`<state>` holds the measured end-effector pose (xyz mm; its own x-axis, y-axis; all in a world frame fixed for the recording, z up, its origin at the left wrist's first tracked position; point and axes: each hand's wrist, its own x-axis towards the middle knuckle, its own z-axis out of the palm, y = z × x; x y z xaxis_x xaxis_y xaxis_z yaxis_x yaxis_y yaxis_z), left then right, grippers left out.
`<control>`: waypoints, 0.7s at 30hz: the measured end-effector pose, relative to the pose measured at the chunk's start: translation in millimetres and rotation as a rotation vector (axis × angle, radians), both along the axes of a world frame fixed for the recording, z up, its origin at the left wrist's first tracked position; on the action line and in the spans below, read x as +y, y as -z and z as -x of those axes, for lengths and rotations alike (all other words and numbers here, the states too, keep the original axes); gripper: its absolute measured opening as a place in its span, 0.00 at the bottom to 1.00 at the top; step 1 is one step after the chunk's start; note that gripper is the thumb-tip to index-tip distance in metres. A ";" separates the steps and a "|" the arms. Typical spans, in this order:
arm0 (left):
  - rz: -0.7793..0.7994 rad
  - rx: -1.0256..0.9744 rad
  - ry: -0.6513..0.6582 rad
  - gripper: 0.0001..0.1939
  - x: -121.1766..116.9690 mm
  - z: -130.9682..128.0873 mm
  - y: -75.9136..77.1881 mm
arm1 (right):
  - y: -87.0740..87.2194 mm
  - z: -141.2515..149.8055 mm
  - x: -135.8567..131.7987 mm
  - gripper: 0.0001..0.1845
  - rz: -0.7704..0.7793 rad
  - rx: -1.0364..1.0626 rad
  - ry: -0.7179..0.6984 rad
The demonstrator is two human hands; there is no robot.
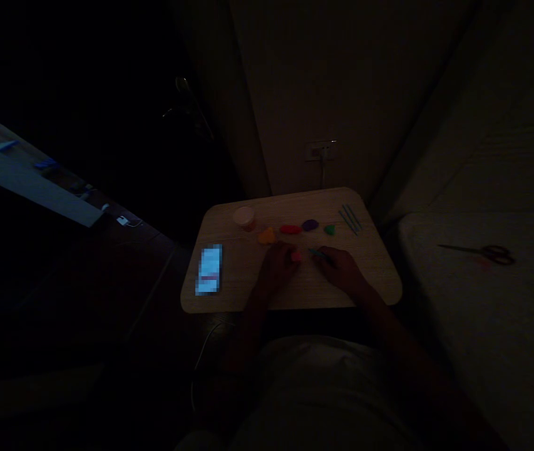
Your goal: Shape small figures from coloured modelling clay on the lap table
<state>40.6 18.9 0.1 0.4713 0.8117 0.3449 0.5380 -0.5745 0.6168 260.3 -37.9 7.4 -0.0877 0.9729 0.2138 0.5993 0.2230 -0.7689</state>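
Note:
In the dim light my left hand rests over the small table, its fingers closed on a small pinkish-red lump that looks like modelling clay. Opposite it, my right hand pinches a thin teal stick-like tool, whose tip points toward the lump without touching it. Beyond the hands lie an orange lump, a long red piece, a purple oval piece and a green piece. Much of both hands' fingers is lost in shadow.
Several thin teal sticks lie at the table's back right. A round pale tub stands at the back left, with a lit phone nearer me. Scissors rest on a pale surface to the right. A wall socket holds a plugged cable.

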 end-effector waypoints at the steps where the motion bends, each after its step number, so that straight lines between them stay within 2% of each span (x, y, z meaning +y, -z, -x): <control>1: -0.007 -0.006 0.002 0.15 0.3 0.1 0.8 | -0.4 0.0 -0.1 0.14 0.000 -0.003 0.002; 3: -0.031 -0.028 -0.032 0.19 0.9 0.6 0.9 | -1.1 0.1 -0.3 0.14 0.004 -0.005 0.007; 7: -0.130 -0.098 -0.264 0.20 1.7 3.5 -3.8 | -0.8 -0.2 -0.3 0.13 0.001 -0.007 0.000; 9: -0.167 -0.104 -0.337 0.22 2.1 4.8 -5.0 | 0.0 -0.3 -0.1 0.13 -0.007 -0.013 0.000; 14: -0.152 -0.061 -0.381 0.35 4.6 5.1 6.6 | 1.4 -0.5 0.6 0.14 -0.008 0.008 -0.003; 18: -0.115 -0.090 -0.427 0.35 9.6 4.9 17.9 | 1.3 -0.7 0.8 0.13 -0.014 0.001 -0.006; 21: -0.121 -0.113 -0.438 0.31 14.4 5.1 16.4 | 0.6 -0.3 0.5 0.13 -0.016 -0.002 -0.009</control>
